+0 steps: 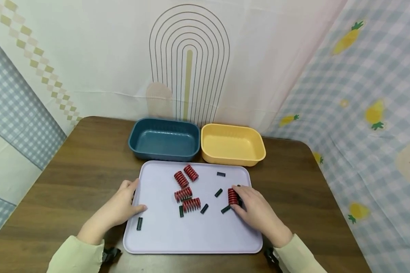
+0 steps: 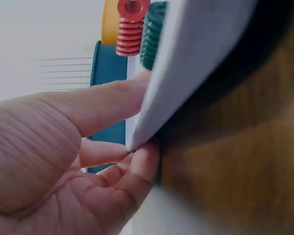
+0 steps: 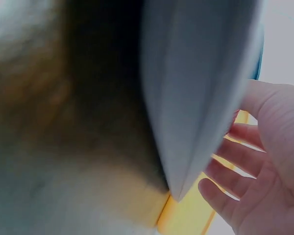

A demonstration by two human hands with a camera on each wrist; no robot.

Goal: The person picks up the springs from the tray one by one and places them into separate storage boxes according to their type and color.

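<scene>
A lavender tray (image 1: 198, 235) lies on the brown table and carries several red springs (image 1: 183, 194) and several small dark green springs (image 1: 204, 208). My left hand (image 1: 134, 197) grips the tray's left edge, thumb on top and fingers curled under the rim. The left wrist view shows this hand (image 2: 142, 122) at the tray (image 2: 196, 58) rim, with a red spring (image 2: 131, 29) and a green spring (image 2: 152, 34) beyond. My right hand (image 1: 237, 197) lies on the tray's right side, its fairly straight fingers touching a red spring (image 1: 233, 196). From the right wrist, this hand (image 3: 235, 147) looks loosely spread beside the tray (image 3: 196, 73).
A dark blue bin (image 1: 164, 139) and a yellow bin (image 1: 232, 145) stand side by side just behind the tray, both with nothing in them. Fabric walls close in the back and sides. Bare table shows left and right of the tray.
</scene>
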